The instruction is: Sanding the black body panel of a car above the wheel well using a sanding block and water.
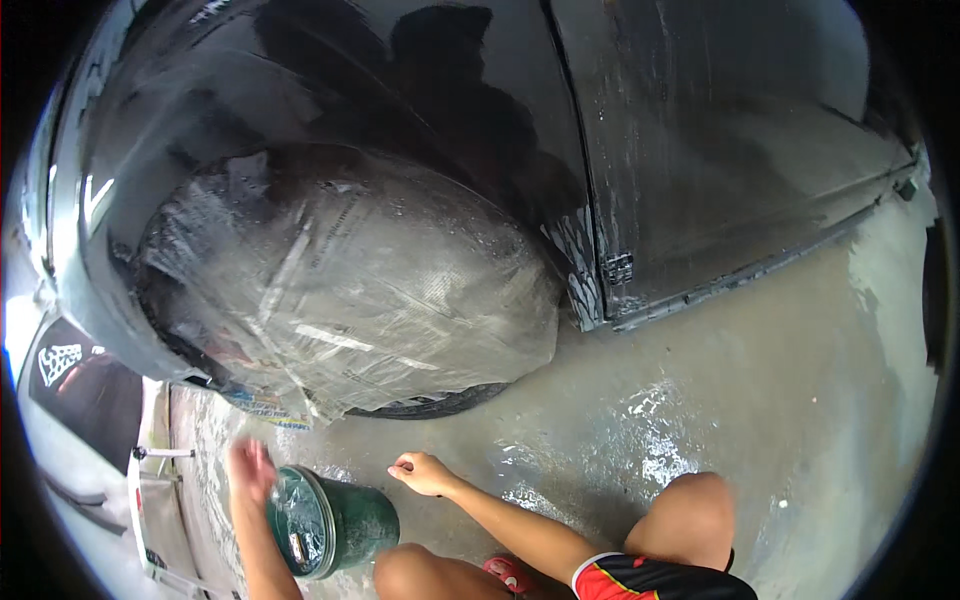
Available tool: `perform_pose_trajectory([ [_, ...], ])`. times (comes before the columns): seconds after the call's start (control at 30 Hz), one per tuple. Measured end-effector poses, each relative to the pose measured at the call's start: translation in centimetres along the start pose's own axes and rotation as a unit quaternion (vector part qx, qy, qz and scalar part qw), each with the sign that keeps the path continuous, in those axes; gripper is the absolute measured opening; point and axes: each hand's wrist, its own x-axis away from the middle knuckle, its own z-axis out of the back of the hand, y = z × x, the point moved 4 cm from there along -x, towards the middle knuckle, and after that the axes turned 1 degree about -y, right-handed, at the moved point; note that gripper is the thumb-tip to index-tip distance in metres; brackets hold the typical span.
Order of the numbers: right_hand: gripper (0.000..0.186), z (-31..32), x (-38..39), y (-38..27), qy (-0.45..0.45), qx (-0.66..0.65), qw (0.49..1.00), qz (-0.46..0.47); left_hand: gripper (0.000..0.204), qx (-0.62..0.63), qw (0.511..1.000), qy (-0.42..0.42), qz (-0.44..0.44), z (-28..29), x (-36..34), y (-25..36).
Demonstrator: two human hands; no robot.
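My left hand (pixel 251 468), blurred by motion, is raised beside and partly over the rim of a dark green bucket (pixel 355 522) that holds liquid with something unclear in it; its finger shape is hard to make out. My right hand (pixel 420 474) is closed with fingertips pinched, just right of and above the bucket; whatever is between them is too small to name. In front of both hands, the wheel of a dark car is covered with crumpled, dirty paper sheeting (pixel 350 280), with some tire (pixel 430 405) showing below it.
The car's dark fender (pixel 350 70) and door (pixel 720 150) fill the top, with pale smears along the seam and lower edge. The concrete floor (pixel 750 390) is wet in patches. At far left stands another vehicle or panel (pixel 85 410). My bent knees are at the bottom.
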Motion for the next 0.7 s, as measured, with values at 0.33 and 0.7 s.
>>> perform_pose_trajectory([
  [0.33,0.046,3.5,4.5,2.8,0.076,-0.144,0.983,-0.084,0.042,-0.355,0.273,0.063,-0.892,-53.2,22.0,13.1],
  [0.7,0.037,9.9,6.0,-2.2,0.141,-0.284,0.946,-0.067,0.087,-0.52,0.198,-0.119,-0.822,-59.3,21.3,-14.4],
])
